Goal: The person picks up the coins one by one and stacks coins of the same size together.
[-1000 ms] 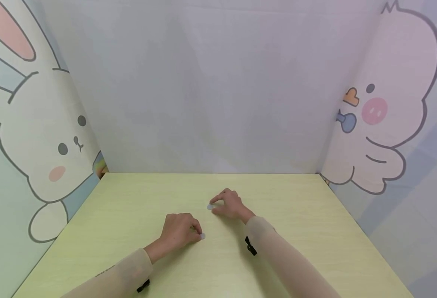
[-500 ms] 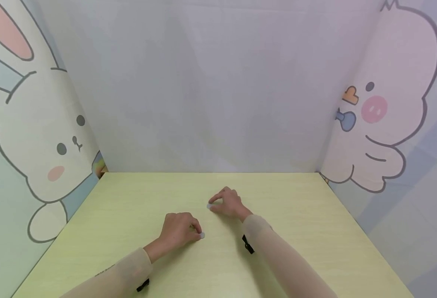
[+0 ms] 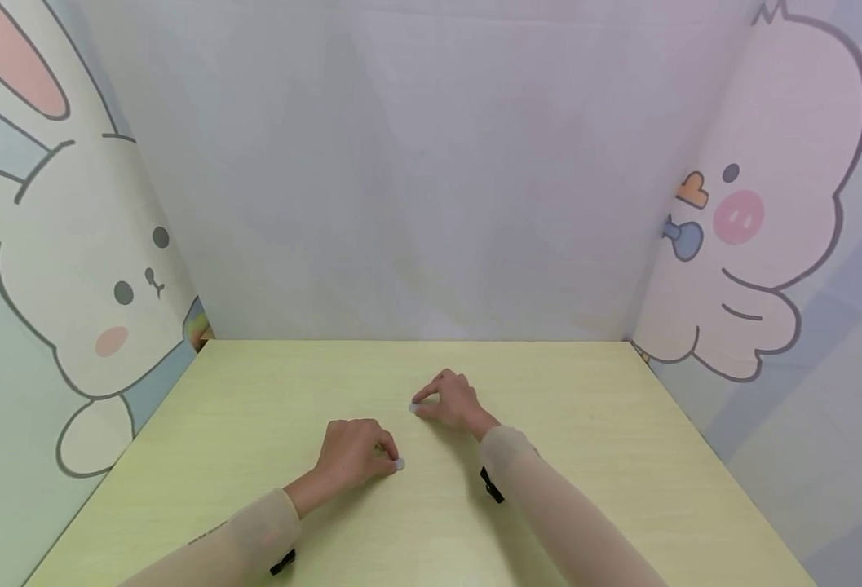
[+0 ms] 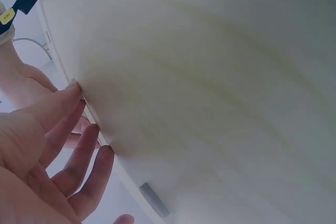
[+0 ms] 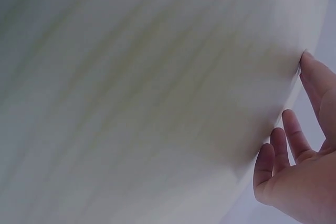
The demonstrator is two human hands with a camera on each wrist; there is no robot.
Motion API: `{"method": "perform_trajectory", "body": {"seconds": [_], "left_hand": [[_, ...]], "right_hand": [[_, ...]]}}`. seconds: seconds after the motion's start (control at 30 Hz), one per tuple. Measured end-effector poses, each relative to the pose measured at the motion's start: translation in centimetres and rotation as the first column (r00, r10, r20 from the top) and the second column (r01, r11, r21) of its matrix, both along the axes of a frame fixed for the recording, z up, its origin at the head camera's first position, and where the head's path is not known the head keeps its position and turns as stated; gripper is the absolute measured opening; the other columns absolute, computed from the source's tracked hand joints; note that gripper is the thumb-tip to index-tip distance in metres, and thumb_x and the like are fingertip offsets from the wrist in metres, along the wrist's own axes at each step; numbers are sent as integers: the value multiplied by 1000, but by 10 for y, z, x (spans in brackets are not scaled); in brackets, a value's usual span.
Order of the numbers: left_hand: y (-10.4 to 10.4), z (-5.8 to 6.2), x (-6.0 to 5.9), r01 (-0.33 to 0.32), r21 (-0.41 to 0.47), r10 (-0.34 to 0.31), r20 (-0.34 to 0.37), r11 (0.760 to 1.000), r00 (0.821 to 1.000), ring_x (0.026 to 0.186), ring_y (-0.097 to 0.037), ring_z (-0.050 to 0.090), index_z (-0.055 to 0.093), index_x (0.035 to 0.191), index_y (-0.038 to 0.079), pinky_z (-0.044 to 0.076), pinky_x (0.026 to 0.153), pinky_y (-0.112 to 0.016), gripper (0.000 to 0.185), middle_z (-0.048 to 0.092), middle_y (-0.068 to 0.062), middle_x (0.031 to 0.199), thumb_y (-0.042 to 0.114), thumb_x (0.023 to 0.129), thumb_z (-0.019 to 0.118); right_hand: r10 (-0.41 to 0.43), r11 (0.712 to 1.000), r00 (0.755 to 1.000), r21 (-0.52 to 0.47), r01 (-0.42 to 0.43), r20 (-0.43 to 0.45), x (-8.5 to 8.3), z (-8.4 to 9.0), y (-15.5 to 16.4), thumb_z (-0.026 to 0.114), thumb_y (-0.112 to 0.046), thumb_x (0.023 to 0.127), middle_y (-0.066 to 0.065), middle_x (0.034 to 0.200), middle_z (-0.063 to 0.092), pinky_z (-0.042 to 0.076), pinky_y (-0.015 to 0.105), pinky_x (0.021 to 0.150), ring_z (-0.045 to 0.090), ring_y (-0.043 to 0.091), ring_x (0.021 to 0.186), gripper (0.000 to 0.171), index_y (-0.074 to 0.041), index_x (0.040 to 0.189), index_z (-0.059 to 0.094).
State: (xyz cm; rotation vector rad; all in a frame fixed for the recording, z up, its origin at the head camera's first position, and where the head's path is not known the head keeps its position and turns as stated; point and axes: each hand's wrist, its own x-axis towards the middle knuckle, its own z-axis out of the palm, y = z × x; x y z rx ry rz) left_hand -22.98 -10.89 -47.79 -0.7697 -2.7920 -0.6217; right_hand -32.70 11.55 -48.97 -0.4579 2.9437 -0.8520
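Left hand (image 3: 353, 451): seen just left of centre in the lower half of the head view, back uppermost, knuckles raised, fingers angled down toward the right. Its grip is narrow, thumb and forefinger pinching the lower pale disc (image 3: 400, 465), below the frame's centre. The left wrist view shows the remaining fingers bent and spread below the thumb. A grey oblong piece (image 4: 154, 199) lies on the counter (image 3: 585, 408) at the bottom of that view, apart from the fingertips; its exact nature cannot be told.

Right hand (image 3: 454, 401): farther up the frame, slightly right of centre, reaching leftward. Forefinger arched, thumb beneath, a gap between them behind the tips; the grip holds the upper pale disc (image 3: 413, 408) near the middle of the frame. The right wrist view shows other fingers curled at lower right; the disc cannot be made out there.

Forearms: left sleeve (image 3: 254, 534) enters from bottom left, right sleeve (image 3: 570, 505) from bottom right, both slanting inward.
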Motion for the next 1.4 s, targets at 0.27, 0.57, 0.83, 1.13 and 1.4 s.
{"method": "perform_trajectory", "body": {"seconds": [0.27,0.57,0.83,1.13,1.4], "left_hand": [[1,-1,-1,-10,8,10,-4,1000,1000,77,-9,67,82,74,31,46,73,-41,14,73,13,81,34,80,94],[1,0,0,-16,-1,16,-10,1000,1000,77,-10,68,81,73,30,47,73,-42,15,73,12,81,33,79,94],[0,-2,0,-17,14,17,-2,1000,1000,77,-9,68,81,73,31,47,74,-41,15,74,14,81,34,79,94],[0,0,2,-17,7,17,-2,1000,1000,77,-9,68,81,73,31,47,75,-42,15,74,12,82,32,79,95],[1,1,1,-13,15,13,2,1000,1000,79,-10,68,81,73,30,47,75,-41,15,75,12,83,33,79,95]], "right_hand": [[22,999,999,26,-22,-24,6,0,6,83,-34,94,3,123,61,45,53,99,53,29,116,14,-26,106,86],[44,998,999,39,-43,-24,12,0,17,83,-35,94,2,122,62,47,49,96,54,27,114,14,-27,106,86],[72,997,996,42,-69,-55,19,-2,27,83,-32,94,1,117,64,47,46,94,56,25,110,13,-25,106,86],[111,993,992,53,-108,-64,33,3,34,84,-29,94,1,112,66,48,46,92,58,23,105,11,-24,103,86],[133,990,988,67,-128,-78,41,8,39,85,-27,92,2,110,67,49,46,89,58,23,103,10,-21,100,86]]}}
